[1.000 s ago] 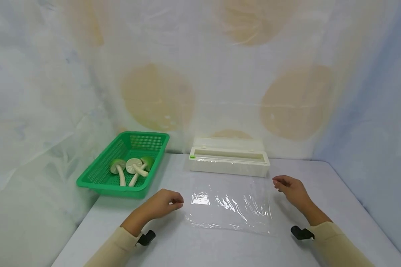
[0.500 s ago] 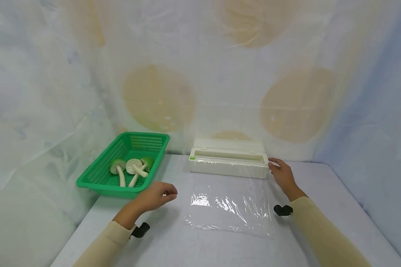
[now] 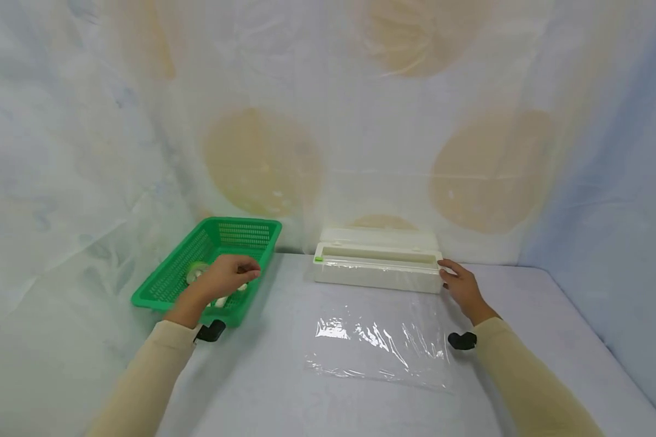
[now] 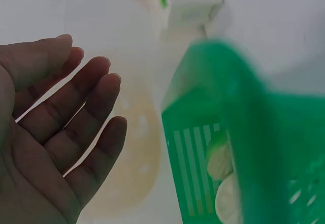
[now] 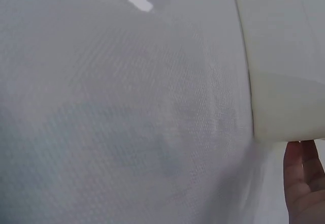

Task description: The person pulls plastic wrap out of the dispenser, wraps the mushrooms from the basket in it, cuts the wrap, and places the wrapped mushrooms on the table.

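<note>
My left hand [image 3: 224, 280] hovers over the green plastic basket [image 3: 155, 303], fingers loosely bent around nothing. In the left wrist view its palm and separated fingers [image 4: 94, 99] show beside the basket's blurred rim. Pale mushrooms with green-edged caps [image 3: 196, 271] lie in the basket, partly hidden behind the hand. My right hand [image 3: 463, 290] is at the right end of a white cling film dispenser [image 3: 377, 278], whose lid stands up at the back. The right wrist view has the fingertips [image 5: 293, 153] against the box end. A sheet of clear film [image 3: 379, 340] stretches forward from the dispenser over the table.
The white-covered table [image 3: 393, 409] is enclosed by pale plastic sheeting [image 3: 377, 139] with orange round patches at the back and on both sides. The basket stands at the table's left edge, close to the sheeting.
My left hand has moved left and forward from beside the film to over the basket. The right hand has reached forward to the dispenser's right end and stayed there.
</note>
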Motion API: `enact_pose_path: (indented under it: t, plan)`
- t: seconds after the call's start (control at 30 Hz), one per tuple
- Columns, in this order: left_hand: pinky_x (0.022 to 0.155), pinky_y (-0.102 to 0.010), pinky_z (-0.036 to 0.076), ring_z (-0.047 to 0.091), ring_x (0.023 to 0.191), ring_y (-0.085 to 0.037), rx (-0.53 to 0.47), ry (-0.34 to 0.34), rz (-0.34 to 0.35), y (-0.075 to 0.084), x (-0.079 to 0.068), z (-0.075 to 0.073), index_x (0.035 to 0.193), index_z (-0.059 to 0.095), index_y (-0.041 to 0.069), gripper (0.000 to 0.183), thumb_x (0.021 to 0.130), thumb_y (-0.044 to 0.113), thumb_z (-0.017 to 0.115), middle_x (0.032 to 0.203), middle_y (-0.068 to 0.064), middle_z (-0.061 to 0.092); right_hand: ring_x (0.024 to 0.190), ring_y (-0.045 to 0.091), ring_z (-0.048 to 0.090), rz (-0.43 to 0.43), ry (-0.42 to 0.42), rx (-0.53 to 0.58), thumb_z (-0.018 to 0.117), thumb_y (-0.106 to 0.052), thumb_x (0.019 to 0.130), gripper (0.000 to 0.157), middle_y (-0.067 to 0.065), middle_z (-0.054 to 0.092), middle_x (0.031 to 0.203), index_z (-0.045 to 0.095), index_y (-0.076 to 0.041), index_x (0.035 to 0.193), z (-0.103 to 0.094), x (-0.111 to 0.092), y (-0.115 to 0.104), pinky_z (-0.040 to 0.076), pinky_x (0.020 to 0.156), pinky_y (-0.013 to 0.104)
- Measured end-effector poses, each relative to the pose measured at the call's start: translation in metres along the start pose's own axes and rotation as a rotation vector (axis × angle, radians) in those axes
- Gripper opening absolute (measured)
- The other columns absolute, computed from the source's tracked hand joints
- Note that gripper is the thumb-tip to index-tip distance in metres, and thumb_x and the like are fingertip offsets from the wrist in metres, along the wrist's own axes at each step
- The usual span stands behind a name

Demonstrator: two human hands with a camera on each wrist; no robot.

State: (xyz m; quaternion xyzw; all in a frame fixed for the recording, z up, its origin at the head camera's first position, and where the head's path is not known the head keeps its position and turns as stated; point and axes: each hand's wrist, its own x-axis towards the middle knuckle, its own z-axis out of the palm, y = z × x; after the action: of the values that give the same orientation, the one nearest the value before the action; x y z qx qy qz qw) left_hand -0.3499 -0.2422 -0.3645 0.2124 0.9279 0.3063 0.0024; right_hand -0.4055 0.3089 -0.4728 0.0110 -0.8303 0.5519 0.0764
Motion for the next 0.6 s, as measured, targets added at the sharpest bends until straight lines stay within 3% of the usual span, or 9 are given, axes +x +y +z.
enact_pose_path:
  t: [0.23,0.4,0.6]
  plan:
    - [0.086,-0.049,0.049,0.059,0.107,-0.031,0.039,-0.004,-0.057,-0.031,0.018,-0.032,0.122,0.064,0.006,0.031,0.101,0.027,0.056,0.115,-0.011,0.064,0.127,0.039,0.043,0.039,-0.032,0.028,0.048,-0.021,0.104,0.045,0.02,0.028,0.154,0.043,0.0,0.143,-0.002,0.003,0.003,0.043,0.098,0.049]
    - [0.087,-0.05,0.048,0.058,0.11,-0.036,0.03,-0.046,-0.116,-0.055,0.027,-0.034,0.126,0.06,0.0,0.036,0.102,0.024,0.055,0.121,-0.018,0.061,0.129,0.039,0.041,0.06,-0.05,0.047,0.049,-0.019,0.103,0.044,0.021,0.027,0.154,0.043,0.0,0.143,-0.003,0.002,0.002,0.042,0.099,0.05]
    - [0.08,-0.048,0.051,0.062,0.098,-0.036,0.055,-0.072,-0.14,-0.076,0.04,-0.033,0.123,0.061,-0.006,0.033,0.101,0.019,0.054,0.114,-0.019,0.063,0.129,0.039,0.041,0.068,-0.052,0.049,0.048,-0.017,0.103,0.043,0.022,0.028,0.153,0.043,0.001,0.142,-0.002,-0.004,0.0,0.042,0.099,0.051]
